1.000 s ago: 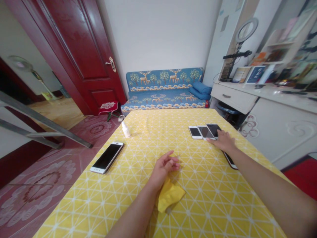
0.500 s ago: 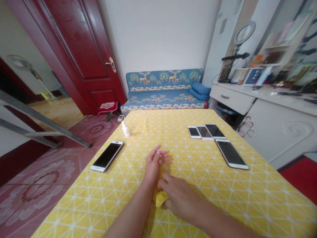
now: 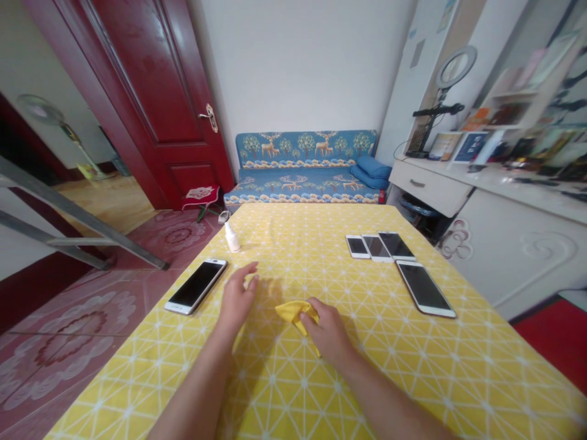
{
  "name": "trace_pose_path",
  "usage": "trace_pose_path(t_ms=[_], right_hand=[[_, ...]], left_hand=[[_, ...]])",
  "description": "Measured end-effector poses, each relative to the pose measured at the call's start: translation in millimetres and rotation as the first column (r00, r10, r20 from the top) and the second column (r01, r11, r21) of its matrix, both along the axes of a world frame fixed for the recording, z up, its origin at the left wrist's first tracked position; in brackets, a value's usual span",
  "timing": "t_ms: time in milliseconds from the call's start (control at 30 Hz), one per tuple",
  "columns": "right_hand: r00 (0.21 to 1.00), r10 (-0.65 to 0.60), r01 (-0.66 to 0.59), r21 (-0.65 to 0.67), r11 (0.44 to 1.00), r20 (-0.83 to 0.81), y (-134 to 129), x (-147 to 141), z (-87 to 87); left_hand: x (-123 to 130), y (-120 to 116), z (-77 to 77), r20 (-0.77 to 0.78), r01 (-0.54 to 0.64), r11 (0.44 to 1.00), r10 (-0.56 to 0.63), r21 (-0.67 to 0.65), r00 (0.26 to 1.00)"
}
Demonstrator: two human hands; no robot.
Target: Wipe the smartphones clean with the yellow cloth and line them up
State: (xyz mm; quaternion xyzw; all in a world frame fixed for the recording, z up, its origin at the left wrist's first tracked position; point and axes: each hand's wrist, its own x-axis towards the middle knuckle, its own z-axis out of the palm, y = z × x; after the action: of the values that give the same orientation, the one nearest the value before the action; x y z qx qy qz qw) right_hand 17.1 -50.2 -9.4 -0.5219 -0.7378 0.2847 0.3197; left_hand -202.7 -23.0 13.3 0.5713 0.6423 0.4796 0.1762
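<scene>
A crumpled yellow cloth [image 3: 293,311] is pinched in my right hand [image 3: 328,330], raised a little over the middle of the table. My left hand [image 3: 237,294] holds nothing; its fingers are apart and point forward. Left of it lies a white-framed smartphone [image 3: 196,286], screen up and dark. Beyond my left hand a small white bottle with a narrow nozzle [image 3: 232,237] stands upright. On the right side, three smartphones [image 3: 377,247] lie side by side, and a larger one [image 3: 425,288] rests just in front of them.
A yellow tablecloth with white lines [image 3: 293,391] covers the table. A blue patterned sofa [image 3: 298,177] is behind it. To the right stands a white desk [image 3: 431,183] with a ring light [image 3: 456,67]. A metal ladder [image 3: 82,214] leans in from the left.
My left hand has moved left, toward the lone smartphone, and away from my right hand. My right hand has moved slightly forward with the yellow cloth, which now shows more.
</scene>
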Motion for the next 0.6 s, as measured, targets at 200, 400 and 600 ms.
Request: trace_pose_path(t_ms=[200, 400, 600], right_hand=[[1.000, -0.004, 0.004, 0.010, 1.000, -0.009, 1.3, -3.9, -1.1], [1.000, -0.014, 0.014, 0.017, 1.000, 0.017, 2.0, -5.0, -0.3], [1.000, -0.014, 0.014, 0.034, 0.999, 0.020, 0.8, -4.5, -0.3]], left_hand=[[-88.4, -16.1, 12.1, -0.742, -0.538, 0.830, 0.267, -0.147, 0.615], [-119.1, -17.7, 11.2, -0.726, -0.513, 0.780, 0.112, -0.359, 0.678], [-110.8, -18.5, 16.6, -0.761, -0.574, 0.765, 0.179, -0.291, 0.624]])
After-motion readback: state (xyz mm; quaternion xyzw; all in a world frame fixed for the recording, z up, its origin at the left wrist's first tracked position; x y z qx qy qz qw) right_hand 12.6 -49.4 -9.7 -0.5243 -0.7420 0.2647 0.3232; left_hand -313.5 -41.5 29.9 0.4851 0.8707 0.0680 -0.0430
